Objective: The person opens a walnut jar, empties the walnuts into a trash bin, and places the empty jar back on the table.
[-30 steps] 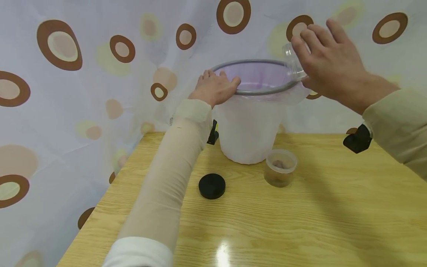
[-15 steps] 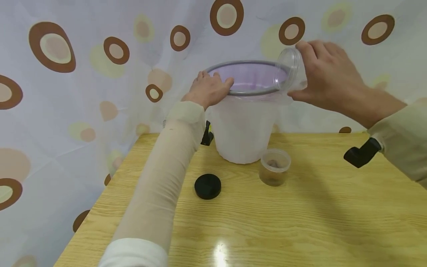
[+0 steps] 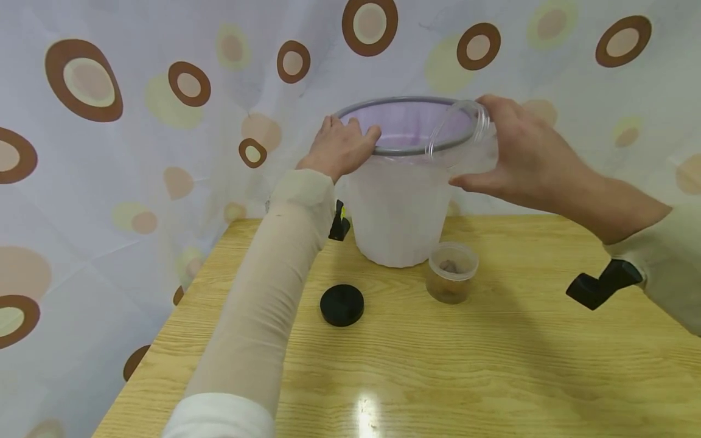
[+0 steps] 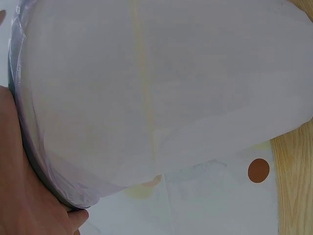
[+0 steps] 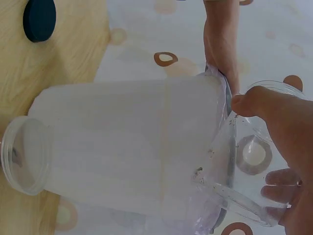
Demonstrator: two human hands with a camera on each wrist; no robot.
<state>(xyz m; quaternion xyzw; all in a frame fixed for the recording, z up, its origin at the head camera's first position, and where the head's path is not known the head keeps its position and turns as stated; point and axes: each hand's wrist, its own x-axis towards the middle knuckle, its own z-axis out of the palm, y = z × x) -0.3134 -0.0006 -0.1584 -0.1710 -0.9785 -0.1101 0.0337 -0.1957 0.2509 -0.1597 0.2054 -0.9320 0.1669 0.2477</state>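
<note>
A white bin point(image 3: 397, 207) with a grey rim and a purple liner stands at the back of the wooden table point(image 3: 493, 365). My left hand point(image 3: 341, 146) grips the bin's left rim; the left wrist view shows only the bin wall point(image 4: 161, 93) close up. My right hand point(image 3: 515, 155) holds a clear plastic jar point(image 3: 462, 140) tilted on its side, mouth toward the bin's opening, at the right rim. In the right wrist view the clear jar point(image 5: 249, 166) looks empty except for a few dark specks, held by my right hand point(image 5: 281, 147).
A second clear open jar point(image 3: 452, 272) with something dark inside stands in front of the bin. A black round lid point(image 3: 342, 305) lies on the table to its left. A curtain point(image 3: 137, 121) with brown circles hangs behind the table.
My right hand has come down and left with the clear jar, turning its mouth from upward-left to level at the bin's right rim. My left hand stays on the rim.
</note>
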